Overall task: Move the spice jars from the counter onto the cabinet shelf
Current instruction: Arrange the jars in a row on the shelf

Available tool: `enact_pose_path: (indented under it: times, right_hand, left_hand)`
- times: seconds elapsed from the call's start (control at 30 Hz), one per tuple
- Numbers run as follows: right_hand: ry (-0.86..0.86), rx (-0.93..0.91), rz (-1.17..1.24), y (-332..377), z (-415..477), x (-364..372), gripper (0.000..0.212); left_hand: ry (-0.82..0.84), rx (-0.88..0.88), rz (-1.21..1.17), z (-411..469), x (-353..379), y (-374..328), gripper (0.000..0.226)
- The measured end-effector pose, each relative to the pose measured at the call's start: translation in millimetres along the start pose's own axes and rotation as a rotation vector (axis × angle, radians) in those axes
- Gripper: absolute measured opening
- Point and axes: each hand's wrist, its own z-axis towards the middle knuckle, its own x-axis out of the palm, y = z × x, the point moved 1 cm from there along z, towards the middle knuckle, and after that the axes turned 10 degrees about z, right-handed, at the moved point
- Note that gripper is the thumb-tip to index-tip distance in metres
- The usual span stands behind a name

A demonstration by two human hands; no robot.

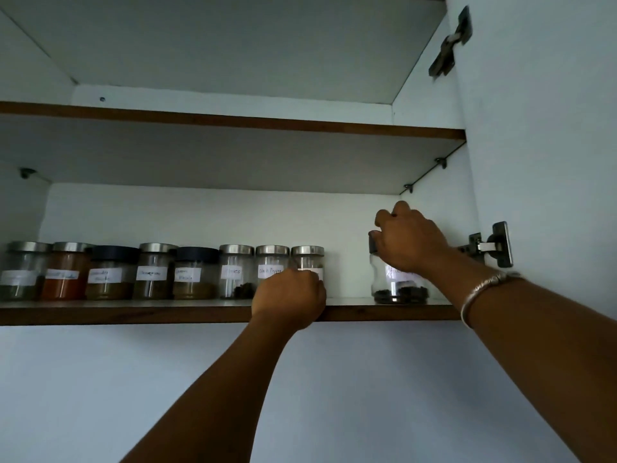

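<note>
Right hand (409, 240) grips the lid of a spice jar (397, 282), fingers curled over its top. The jar stands upright on the cabinet shelf (384, 314), right end, apart from the jar row (150, 272). Left hand (288, 297) is curled at the shelf's near edge, in front of the row's rightmost jar (307, 259); can't tell if it holds it.

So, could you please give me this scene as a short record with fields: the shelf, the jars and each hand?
place: open cabinet, lower shelf
row of jars: eight, upright, side by side on the left; white labels; two have dark lids
separate jar: upright on the lower shelf, to the right, apart from the row
right hand: grips the separate jar's lid from above
left hand: fingers curled, in front of the last jar of the row; grip unclear
</note>
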Motion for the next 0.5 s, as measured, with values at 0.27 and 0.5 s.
enact_pose_path:
  times: [0.27, 0.5]
  right_hand:
    - [-0.129, 0.113, 0.390, -7.9, -5.3, 39.6, 0.020]
    - [0.214, 0.044, 0.196, -16.9, 27.9, 59.2, 0.033]
  left_hand:
    - [-0.283, -0.053, 0.099, -21.7, -1.8, -11.4, 0.037]
    - [-0.346, -0.083, 0.103, -24.1, 6.9, -12.5, 0.033]
